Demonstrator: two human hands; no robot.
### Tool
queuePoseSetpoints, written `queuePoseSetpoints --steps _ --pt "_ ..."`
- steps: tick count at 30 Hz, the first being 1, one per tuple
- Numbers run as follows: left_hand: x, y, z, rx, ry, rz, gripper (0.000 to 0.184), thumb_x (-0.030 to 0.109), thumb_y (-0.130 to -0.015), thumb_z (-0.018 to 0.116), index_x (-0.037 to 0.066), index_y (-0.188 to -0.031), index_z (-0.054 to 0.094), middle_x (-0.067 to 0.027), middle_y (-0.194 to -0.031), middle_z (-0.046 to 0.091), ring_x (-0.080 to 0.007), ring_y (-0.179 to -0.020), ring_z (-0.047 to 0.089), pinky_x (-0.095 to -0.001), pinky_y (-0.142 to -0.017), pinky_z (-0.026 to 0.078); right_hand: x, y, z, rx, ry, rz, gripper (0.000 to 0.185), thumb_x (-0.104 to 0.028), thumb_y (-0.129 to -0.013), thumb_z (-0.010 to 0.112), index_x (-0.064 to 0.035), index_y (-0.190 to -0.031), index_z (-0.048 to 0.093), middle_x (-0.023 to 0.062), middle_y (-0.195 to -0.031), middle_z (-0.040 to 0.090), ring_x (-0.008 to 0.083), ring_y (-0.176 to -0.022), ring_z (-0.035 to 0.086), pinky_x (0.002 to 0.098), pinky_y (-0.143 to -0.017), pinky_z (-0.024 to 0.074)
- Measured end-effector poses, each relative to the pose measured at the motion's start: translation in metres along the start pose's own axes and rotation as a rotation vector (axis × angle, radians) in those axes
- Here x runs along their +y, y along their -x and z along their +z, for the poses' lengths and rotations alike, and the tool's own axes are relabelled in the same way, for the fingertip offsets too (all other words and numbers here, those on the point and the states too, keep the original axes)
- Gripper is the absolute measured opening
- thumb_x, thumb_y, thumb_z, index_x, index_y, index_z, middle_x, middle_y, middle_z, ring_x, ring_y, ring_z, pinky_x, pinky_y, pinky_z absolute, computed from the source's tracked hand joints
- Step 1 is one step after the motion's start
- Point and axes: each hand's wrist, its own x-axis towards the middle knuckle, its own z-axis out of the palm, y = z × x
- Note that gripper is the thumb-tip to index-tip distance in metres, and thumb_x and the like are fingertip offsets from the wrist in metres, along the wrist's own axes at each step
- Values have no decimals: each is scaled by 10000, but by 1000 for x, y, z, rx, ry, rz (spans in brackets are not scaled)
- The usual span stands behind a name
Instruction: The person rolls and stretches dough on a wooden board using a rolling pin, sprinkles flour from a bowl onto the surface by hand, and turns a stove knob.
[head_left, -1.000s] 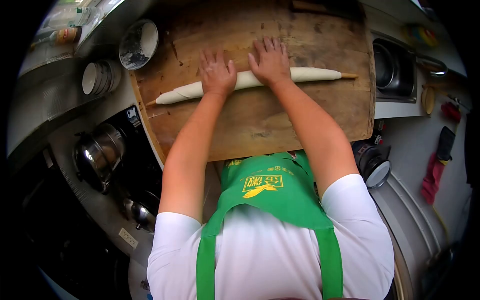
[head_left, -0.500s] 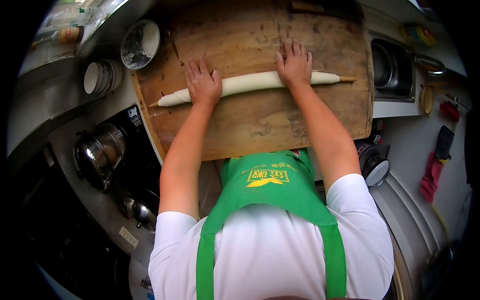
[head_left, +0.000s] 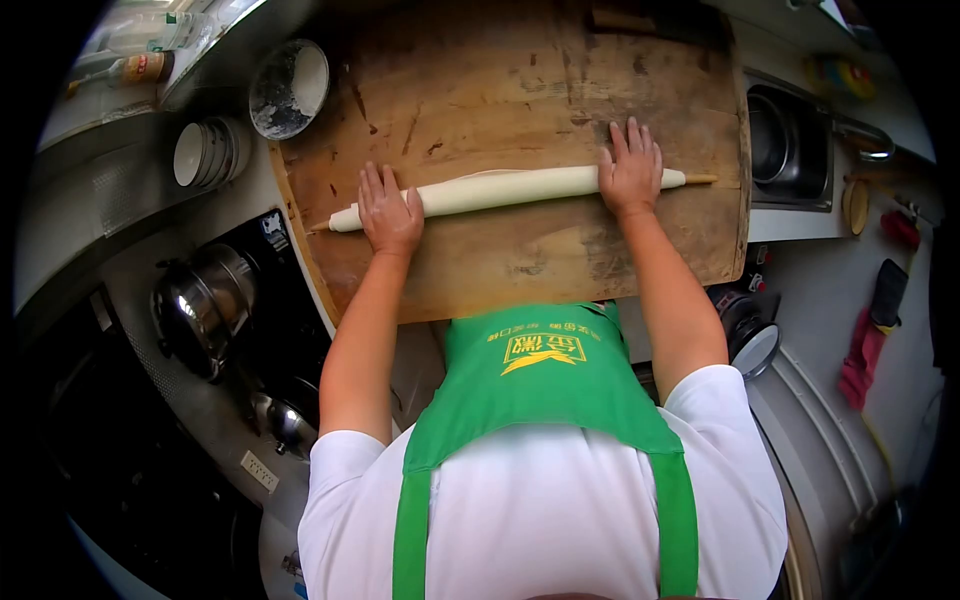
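Observation:
A long roll of pale dough (head_left: 510, 188) lies across a wooden board (head_left: 500, 260), wrapped around a rolling pin whose bare wooden tips (head_left: 702, 179) stick out at both ends. My left hand (head_left: 389, 212) rests flat on the roll near its left end, fingers extended and slightly apart. Near the right end my right hand (head_left: 630, 172) presses on the roll with its palm, fingers stretched forward and thumb apart. Neither hand is wrapped round the dough or the pin.
A bowl with white flour (head_left: 290, 90) stands at the board's upper left corner, with stacked bowls (head_left: 205, 153) beside it. Steel pots (head_left: 205, 310) are at the left. A sink (head_left: 785, 150) lies right of the board, and dark pans (head_left: 750, 345) sit below it.
Both hands have moved apart along the roll, towards its ends. The roll and the hands on it have also come nearer to my body.

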Motion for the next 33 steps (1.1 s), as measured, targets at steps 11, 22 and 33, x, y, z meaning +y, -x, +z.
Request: queuePoseSetpoints --steps 11,22,33 --pt "-57 -13 -1 16 -46 -30 718 342 -990 472 -79 -1566 385 -293 -1665 307 -449 -1563 246 -526 -1271 204 26 -23 -1 62 -14 33 523 -389 -976 517 -171 -1438 632 150 -1568 512 394 -1459 426 569 -1227 273" --pt "-101 -31 -2 143 74 36 677 290 -959 508 -64 -1533 442 -277 -1656 333 -443 -1553 272 -533 -1263 223 42 -42 -3 49 31 99 517 -385 -1018 466 -158 -1464 592 154 -1591 484 389 -1483 399 540 -1230 269" --pt "-102 3 3 134 -103 -218 518 258 -1060 420 -7 -1493 529 -222 -1622 422 -407 -1535 329 -501 -1282 198 70 -23 -2 83 50 114 535 -424 -1037 492 -119 -1467 582 182 -1540 533 382 -1451 448 521 -1192 343"
